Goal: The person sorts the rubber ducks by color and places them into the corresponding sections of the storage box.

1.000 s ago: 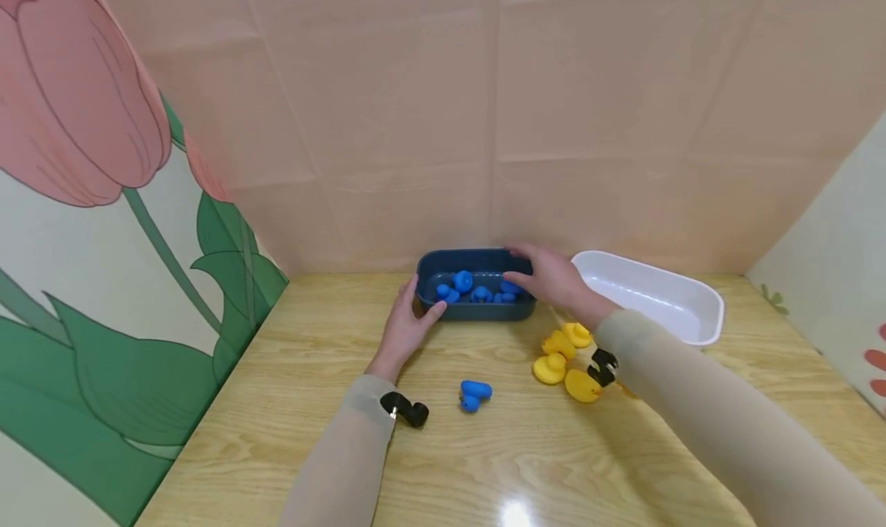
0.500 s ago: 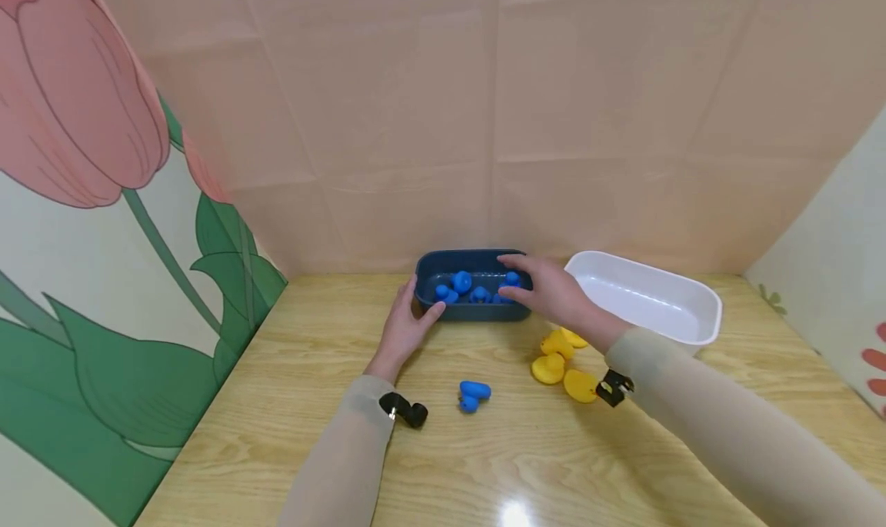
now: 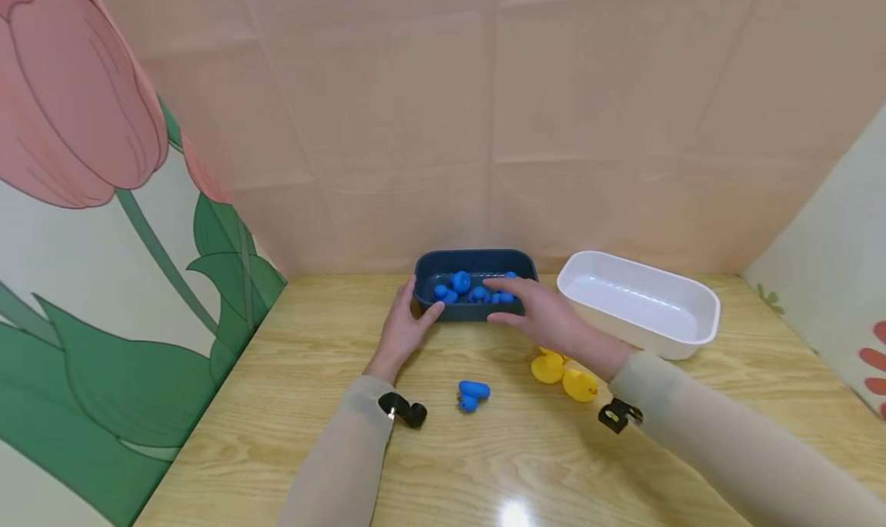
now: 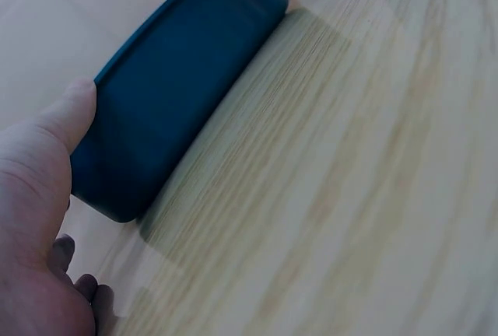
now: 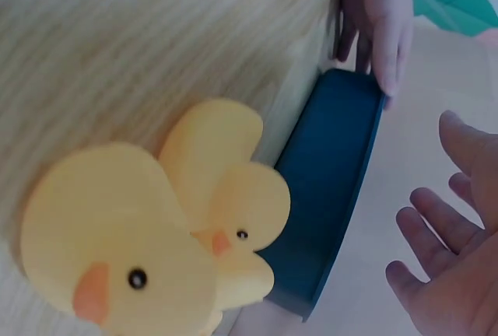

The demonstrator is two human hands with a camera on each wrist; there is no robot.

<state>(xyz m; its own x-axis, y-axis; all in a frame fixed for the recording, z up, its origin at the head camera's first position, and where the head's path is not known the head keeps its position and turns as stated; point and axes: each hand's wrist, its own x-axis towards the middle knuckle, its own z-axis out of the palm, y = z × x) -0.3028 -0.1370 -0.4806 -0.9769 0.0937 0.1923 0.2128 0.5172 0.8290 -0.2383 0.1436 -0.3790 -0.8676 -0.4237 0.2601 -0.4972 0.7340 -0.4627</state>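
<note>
A dark blue tray (image 3: pixel 477 311) stands against the back wall with several small blue rubber ducks (image 3: pixel 460 282) in it. My left hand (image 3: pixel 403 328) rests against its left end, fingers straight along the side and thumb (image 4: pixel 74 114) at the front rim. My right hand (image 3: pixel 547 315) holds nothing; its fingers are apart and relaxed, in front of the tray's right end in the head view. Below my right wrist, yellow rubber ducks (image 3: pixel 580 385) sit on the table, some hidden by the arm. One blue rubber duck (image 3: pixel 474 395) lies tipped over on the table.
A white tray (image 3: pixel 640 335) with nothing visible inside stands angled to the right of the dark blue one. The wood-grain table (image 3: pixel 311 373) meets a pinkish back wall (image 3: pixel 388 165). A flower-printed panel (image 3: pixel 104 296) borders the left side.
My right hand has drawn back from the dark blue tray's right end, toward me and slightly left. More of the white tray shows now. My left hand and the ducks have stayed put.
</note>
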